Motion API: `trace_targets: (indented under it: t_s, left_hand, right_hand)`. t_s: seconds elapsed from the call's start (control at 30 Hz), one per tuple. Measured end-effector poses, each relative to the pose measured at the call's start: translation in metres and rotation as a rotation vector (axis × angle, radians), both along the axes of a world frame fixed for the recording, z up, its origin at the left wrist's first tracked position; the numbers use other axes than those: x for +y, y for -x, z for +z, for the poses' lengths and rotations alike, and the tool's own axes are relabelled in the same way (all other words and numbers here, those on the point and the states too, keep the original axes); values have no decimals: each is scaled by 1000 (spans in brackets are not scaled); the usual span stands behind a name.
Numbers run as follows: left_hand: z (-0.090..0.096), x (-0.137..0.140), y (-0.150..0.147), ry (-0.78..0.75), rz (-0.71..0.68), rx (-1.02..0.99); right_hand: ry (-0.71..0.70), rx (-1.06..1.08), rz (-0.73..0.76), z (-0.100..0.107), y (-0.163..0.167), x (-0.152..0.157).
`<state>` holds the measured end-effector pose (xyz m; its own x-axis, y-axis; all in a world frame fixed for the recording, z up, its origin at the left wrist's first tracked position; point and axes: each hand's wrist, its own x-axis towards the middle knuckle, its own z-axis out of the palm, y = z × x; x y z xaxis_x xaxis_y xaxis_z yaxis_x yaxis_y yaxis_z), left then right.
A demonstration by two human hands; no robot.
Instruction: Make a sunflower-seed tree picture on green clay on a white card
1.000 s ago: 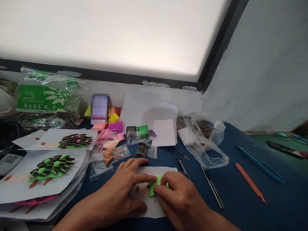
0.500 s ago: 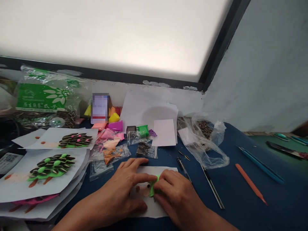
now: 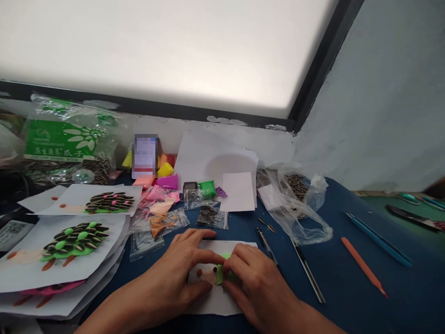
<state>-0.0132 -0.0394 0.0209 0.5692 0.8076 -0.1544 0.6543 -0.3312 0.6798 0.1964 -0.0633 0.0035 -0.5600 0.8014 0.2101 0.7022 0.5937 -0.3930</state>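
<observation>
On a white sheet of paper [image 3: 222,306] lies a flattened clay hedgehog with a pale peach face [image 3: 207,276], a brown nose, a dark eye and a green clay body [image 3: 219,277]. My left hand [image 3: 179,269] is spread over the sheet's left side, its index fingertip at the green clay and its thumb on the paper below. From the right, my right hand [image 3: 259,280] bends over the green body with thumb and fingers drawn together in a pinch at the clay's edge. Whatever sits between those fingertips is hidden, as is most of the green body.
Finished hedgehog pictures [image 3: 74,243] with seed spines are stacked at left. Bags of coloured clay [image 3: 163,222] lie behind my hands. A plastic bag of sunflower seeds [image 3: 295,199], loose seeds [image 3: 271,228], pens [image 3: 308,273], an orange clay tool [image 3: 363,266] and blue tweezers [image 3: 377,239] lie rightward.
My right hand's fingertips have shifted slightly at the green clay, and a little more of the face and eye shows. My left hand stays in place.
</observation>
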Motion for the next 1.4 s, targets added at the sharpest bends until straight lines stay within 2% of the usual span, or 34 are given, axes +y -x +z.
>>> trace_targets:
  t_s: [0.23, 0.43, 0.77, 0.97, 1.4]
  left_hand:
    - [-2, 1, -1, -94, -43, 3]
    - [-1, 1, -2, -115, -64, 38]
    - [-3, 2, -2, -124, -71, 37]
    - [-4, 2, -1, -128, -62, 16]
    - [-6, 1, -1, -157, -62, 8]
  right_hand:
    - [34, -17, -8, -1, 0, 2]
    - [77, -4, 13, -1, -1, 2]
    - [13, 50, 51, -6, -3, 1]
    - [48, 61, 34, -2, -5, 0]
    - [-49, 32, 72, -4, -5, -1]
